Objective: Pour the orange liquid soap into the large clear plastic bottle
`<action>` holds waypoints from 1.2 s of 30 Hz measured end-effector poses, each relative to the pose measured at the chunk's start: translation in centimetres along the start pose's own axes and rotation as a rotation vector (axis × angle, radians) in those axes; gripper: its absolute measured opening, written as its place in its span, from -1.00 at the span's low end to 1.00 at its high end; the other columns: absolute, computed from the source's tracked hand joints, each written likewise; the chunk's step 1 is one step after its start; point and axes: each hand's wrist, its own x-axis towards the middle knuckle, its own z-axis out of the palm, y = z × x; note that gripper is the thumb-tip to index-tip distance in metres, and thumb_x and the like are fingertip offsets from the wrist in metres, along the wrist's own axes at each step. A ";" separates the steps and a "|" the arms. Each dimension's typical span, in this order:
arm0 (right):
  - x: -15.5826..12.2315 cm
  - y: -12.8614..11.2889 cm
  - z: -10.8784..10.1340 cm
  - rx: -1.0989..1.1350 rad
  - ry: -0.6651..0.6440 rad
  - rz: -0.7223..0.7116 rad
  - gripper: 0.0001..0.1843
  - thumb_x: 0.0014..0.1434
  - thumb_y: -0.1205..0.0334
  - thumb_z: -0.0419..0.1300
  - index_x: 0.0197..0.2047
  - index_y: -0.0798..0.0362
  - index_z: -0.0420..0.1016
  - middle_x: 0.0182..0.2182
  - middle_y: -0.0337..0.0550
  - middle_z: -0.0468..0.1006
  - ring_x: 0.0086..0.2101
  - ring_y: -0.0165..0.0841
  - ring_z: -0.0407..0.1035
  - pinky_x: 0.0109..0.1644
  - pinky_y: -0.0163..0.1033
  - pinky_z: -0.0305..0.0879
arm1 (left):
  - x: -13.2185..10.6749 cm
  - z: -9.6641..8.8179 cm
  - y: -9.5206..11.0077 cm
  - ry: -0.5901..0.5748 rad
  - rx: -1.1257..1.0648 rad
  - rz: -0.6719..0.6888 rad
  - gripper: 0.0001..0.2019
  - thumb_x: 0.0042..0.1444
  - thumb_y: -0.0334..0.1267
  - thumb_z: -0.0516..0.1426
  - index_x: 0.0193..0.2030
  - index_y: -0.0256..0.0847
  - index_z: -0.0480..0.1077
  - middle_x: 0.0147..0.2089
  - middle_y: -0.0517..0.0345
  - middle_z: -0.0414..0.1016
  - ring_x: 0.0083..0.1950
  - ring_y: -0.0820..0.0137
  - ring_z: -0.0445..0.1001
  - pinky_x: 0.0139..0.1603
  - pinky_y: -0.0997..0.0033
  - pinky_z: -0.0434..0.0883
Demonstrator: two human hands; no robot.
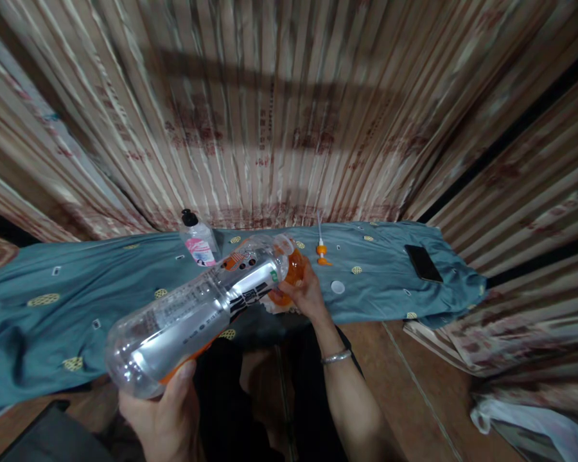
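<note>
My left hand is closed round the base of a large clear plastic bottle with a silver and orange label. The bottle is tilted, its neck up and to the right, over a smaller orange bottle. My right hand grips that orange bottle from the right; whether the two mouths touch, I cannot tell. On the cloth beyond lies an orange pump head with a white tube. A small round white disc lies to the right of my right hand.
A clear bottle with a black cap and pink label stands at the back left. A black phone lies at the right on the teal patterned cloth. Striped curtains hang behind and at both sides.
</note>
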 end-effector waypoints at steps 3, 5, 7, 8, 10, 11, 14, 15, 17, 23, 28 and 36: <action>0.0 0.0 0.0 0.000 0.002 0.003 -0.28 -0.05 0.06 0.60 0.16 -0.11 0.50 -0.06 -0.16 0.79 0.00 -0.09 0.72 0.19 0.04 0.69 | -0.1 0.0 0.1 0.002 0.000 0.001 -0.51 -0.31 -0.15 0.57 -0.21 -0.11 0.55 -0.11 0.20 0.63 -0.15 0.27 0.57 0.25 -0.03 0.61; 0.0 -0.1 0.0 -0.004 0.002 0.006 -0.26 -0.05 0.06 0.60 0.19 -0.11 0.49 -0.06 -0.15 0.79 0.02 -0.07 0.72 0.19 0.04 0.69 | -0.1 0.0 0.1 0.010 -0.005 -0.003 -0.49 -0.32 -0.17 0.56 -0.18 -0.11 0.56 -0.10 0.19 0.64 -0.15 0.26 0.58 0.28 -0.07 0.59; 0.0 -0.1 -0.1 -0.009 -0.004 0.005 -0.24 -0.05 0.06 0.60 0.20 -0.11 0.49 -0.05 -0.14 0.80 0.02 -0.07 0.73 0.19 0.04 0.69 | -0.1 0.1 0.1 0.013 -0.006 -0.014 -0.47 -0.33 -0.20 0.56 -0.14 -0.11 0.57 -0.08 0.18 0.64 -0.15 0.26 0.58 0.29 -0.08 0.59; 0.0 -0.1 -0.1 -0.013 -0.005 0.003 -0.25 -0.05 0.06 0.60 0.19 -0.11 0.49 -0.05 -0.14 0.80 0.01 -0.07 0.73 0.19 0.04 0.69 | -0.1 0.1 0.1 0.015 -0.003 -0.015 -0.46 -0.33 -0.20 0.56 -0.12 -0.11 0.58 -0.07 0.18 0.64 -0.16 0.26 0.58 0.28 -0.07 0.59; 0.0 -0.1 -0.1 -0.024 -0.006 -0.002 -0.26 -0.07 0.06 0.61 0.17 -0.11 0.51 -0.07 -0.15 0.80 -0.01 -0.07 0.72 0.18 0.04 0.69 | 0.0 0.2 0.1 0.015 0.005 -0.008 -0.42 -0.34 -0.19 0.55 -0.09 -0.09 0.57 -0.08 0.20 0.64 -0.17 0.27 0.57 0.24 -0.04 0.61; 0.0 -0.1 -0.1 -0.028 -0.004 -0.004 -0.27 -0.07 0.06 0.61 0.16 -0.11 0.51 -0.09 -0.16 0.79 -0.02 -0.08 0.72 0.17 0.04 0.69 | 0.0 0.2 0.2 0.015 0.009 -0.003 -0.41 -0.35 -0.17 0.55 -0.08 -0.08 0.57 -0.08 0.20 0.64 -0.18 0.27 0.56 0.21 -0.02 0.63; 0.0 -0.1 -0.1 -0.025 0.002 -0.014 -0.27 -0.04 0.05 0.60 0.19 -0.11 0.50 -0.07 -0.15 0.79 -0.02 -0.10 0.71 0.17 0.02 0.68 | 0.0 0.3 0.3 0.016 0.020 0.009 -0.40 -0.36 -0.15 0.54 -0.09 -0.06 0.55 -0.09 0.21 0.63 -0.19 0.29 0.54 0.12 0.07 0.64; -0.1 0.0 -0.1 -0.025 0.002 -0.015 -0.26 -0.03 0.05 0.60 0.19 -0.11 0.49 -0.05 -0.15 0.79 -0.02 -0.10 0.71 0.17 0.02 0.68 | 0.0 0.3 0.3 0.016 0.021 0.011 -0.41 -0.35 -0.15 0.54 -0.10 -0.07 0.55 -0.09 0.21 0.63 -0.19 0.29 0.54 0.09 0.11 0.64; 0.0 0.0 -0.1 -0.027 0.001 -0.014 -0.25 -0.04 0.05 0.60 0.20 -0.11 0.49 -0.03 -0.13 0.78 -0.01 -0.10 0.71 0.18 0.03 0.68 | -0.1 0.3 0.4 0.010 0.013 0.008 -0.43 -0.35 -0.17 0.54 -0.11 -0.07 0.55 -0.10 0.22 0.62 -0.20 0.31 0.52 0.05 0.17 0.63; 0.1 0.1 -0.1 0.022 -0.003 -0.001 -0.13 -0.12 0.03 0.65 0.24 -0.08 0.47 0.08 -0.06 0.77 0.08 -0.06 0.70 0.27 0.06 0.65 | -0.2 0.4 0.4 0.028 0.008 0.041 -0.36 -0.39 -0.18 0.55 -0.07 -0.07 0.54 -0.19 0.27 0.58 -0.21 0.31 0.51 0.00 0.19 0.62; 0.1 0.0 0.0 0.022 -0.018 -0.004 -0.21 -0.06 0.06 0.63 0.21 -0.10 0.48 0.07 -0.06 0.79 0.05 -0.06 0.72 0.23 0.06 0.69 | -0.1 0.1 0.2 0.021 0.012 0.035 -0.29 -0.43 -0.06 0.62 -0.08 -0.10 0.52 -0.17 0.24 0.56 -0.24 0.34 0.48 -0.01 0.21 0.61; 0.1 0.4 -0.3 -0.034 -0.012 -0.015 -0.19 -0.05 0.04 0.62 0.24 -0.09 0.47 0.07 -0.05 0.78 0.05 -0.03 0.71 0.21 0.12 0.69 | -0.4 -0.1 0.4 0.002 0.012 0.036 -0.22 -0.39 0.03 0.66 0.02 -0.07 0.53 -0.08 0.19 0.58 -0.13 0.27 0.52 0.16 0.10 0.60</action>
